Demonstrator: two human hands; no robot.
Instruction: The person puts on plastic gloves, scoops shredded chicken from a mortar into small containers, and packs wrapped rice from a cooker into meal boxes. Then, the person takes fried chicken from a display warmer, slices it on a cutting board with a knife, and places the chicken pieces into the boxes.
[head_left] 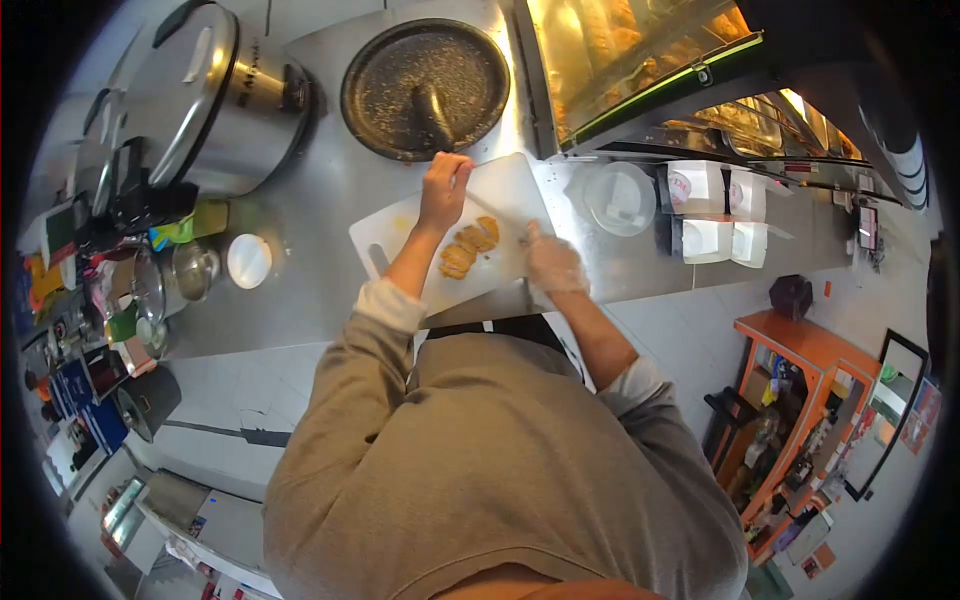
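My left hand [446, 188] is closed at the near end of a dark stone pestle [428, 105], whose other end rests in a wide, round black stone mortar [372, 95]. Below that hand, sliced golden-brown fried meat [470, 248] lies on a white cutting board [500, 190] with a handle slot. My right hand [556, 264], in a clear plastic glove, is over the board's right edge, beside the slices. Motion smears its fingers, so whether it holds anything cannot be made out.
A large steel rice cooker [215, 100] stands at the left. A lit glass display case [640, 60] is at the upper right. Near it are a clear round container [620, 198] and open white boxes [715, 210]. A white round lid or bowl [249, 261] sits left on the steel counter [300, 290].
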